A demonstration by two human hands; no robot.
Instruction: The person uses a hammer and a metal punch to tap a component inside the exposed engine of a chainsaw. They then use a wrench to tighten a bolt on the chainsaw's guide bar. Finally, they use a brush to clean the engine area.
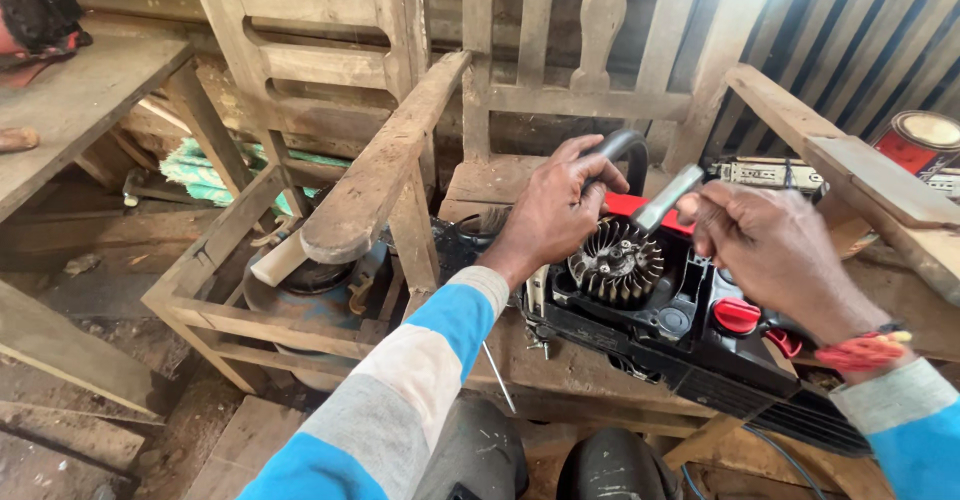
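The left hand (550, 210) was wrapped around the curved grey handle bar (622, 145) of a black and red power saw body (690, 320), its fingers closed over the bar so that most of the bar's run was hidden behind them. The right hand (770, 250) was closed on a flat grey metal tool (668, 198), pinching its near end; the part inside the fingers could not be seen, so the tool's kind was hard to tell. The tool's free end pointed down and toward the left hand, just above a round finned flywheel (617, 260) lying between the two hands, and whether it touched the fins was not clear.

A red cap (737, 315) sat just below the right hand. The saw body rested on a wooden seat (560, 370) under both hands, its far right end cut off behind the right wrist, which bore a red band (862, 350). Beyond the left hand stood an unfinished wooden chair frame (380, 170). Beyond the right hand, a paint tin (922, 140) was partly cut off at the edge.
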